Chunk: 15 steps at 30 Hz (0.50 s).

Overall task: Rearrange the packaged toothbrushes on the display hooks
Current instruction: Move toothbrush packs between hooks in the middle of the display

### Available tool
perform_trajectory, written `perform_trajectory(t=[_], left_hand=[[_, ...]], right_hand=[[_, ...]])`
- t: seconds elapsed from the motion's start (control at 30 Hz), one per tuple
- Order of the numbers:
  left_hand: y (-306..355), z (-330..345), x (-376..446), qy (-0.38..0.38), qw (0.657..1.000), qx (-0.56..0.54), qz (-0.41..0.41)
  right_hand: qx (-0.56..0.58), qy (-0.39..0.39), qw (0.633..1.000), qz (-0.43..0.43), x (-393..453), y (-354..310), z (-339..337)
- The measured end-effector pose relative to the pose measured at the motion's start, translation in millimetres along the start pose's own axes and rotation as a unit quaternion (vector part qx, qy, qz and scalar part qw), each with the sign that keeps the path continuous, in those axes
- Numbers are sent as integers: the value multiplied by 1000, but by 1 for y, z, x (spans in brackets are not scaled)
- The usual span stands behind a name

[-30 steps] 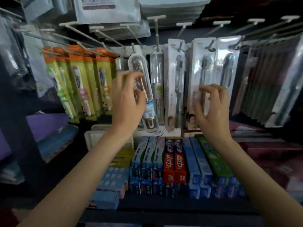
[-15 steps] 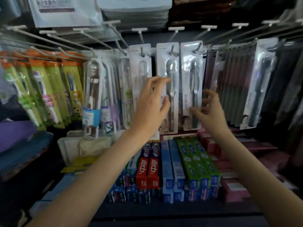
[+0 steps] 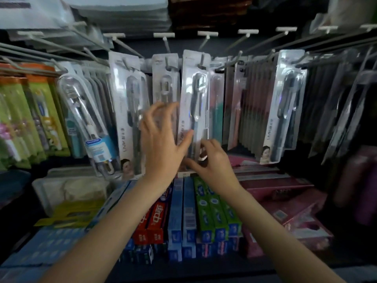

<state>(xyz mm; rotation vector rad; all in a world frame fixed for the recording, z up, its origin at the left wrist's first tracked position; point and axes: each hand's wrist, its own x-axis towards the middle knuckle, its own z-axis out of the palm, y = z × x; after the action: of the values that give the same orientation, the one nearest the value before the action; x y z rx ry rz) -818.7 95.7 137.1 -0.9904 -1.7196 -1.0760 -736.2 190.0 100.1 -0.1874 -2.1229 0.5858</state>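
Several white-carded toothbrush packs hang from wire hooks (image 3: 205, 42) along the rack. The centre pack (image 3: 195, 78) holds a dark brush and hangs slightly tilted. My right hand (image 3: 214, 162) curls its fingers round that pack's lower end. My left hand (image 3: 163, 139), blurred and with spread fingers, is raised in front of the neighbouring pack (image 3: 165, 78), and its thumb touches the centre pack's left edge. Another white pack (image 3: 124, 88) hangs further left, and one more (image 3: 285, 103) to the right.
A clear tube toothbrush case (image 3: 81, 111) swings at the left, beside green children's toothbrush packs (image 3: 40, 111). Dark slim packs (image 3: 255, 103) fill the hooks on the right. Toothpaste boxes (image 3: 189, 211) and pink boxes (image 3: 285, 201) lie on the shelf below my arms.
My view has shifted right along the rack. My left hand let go of the clear tube case and moved to the white packs; my right hand dropped to the centre pack's bottom.
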Motion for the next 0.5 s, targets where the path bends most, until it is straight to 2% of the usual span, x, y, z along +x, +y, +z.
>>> perform_trajectory(t=[0.07, 0.17, 0.3, 0.5], left_hand=[[-1, -4, 2, -8, 997, -48, -52], [-8, -10, 6, -55, 991, -88, -85], [-17, -14, 2, -103, 981, -108, -120], [-16, -15, -6, -93, 980, -132, -113]], right_hand=[[17, 0, 1000, 3, -1, -4, 8], [64, -17, 997, 26, -4, -1, 12], [199, -30, 972, 118, -1, 2, -1], [258, 4, 960, 107, 20, 0, -16]])
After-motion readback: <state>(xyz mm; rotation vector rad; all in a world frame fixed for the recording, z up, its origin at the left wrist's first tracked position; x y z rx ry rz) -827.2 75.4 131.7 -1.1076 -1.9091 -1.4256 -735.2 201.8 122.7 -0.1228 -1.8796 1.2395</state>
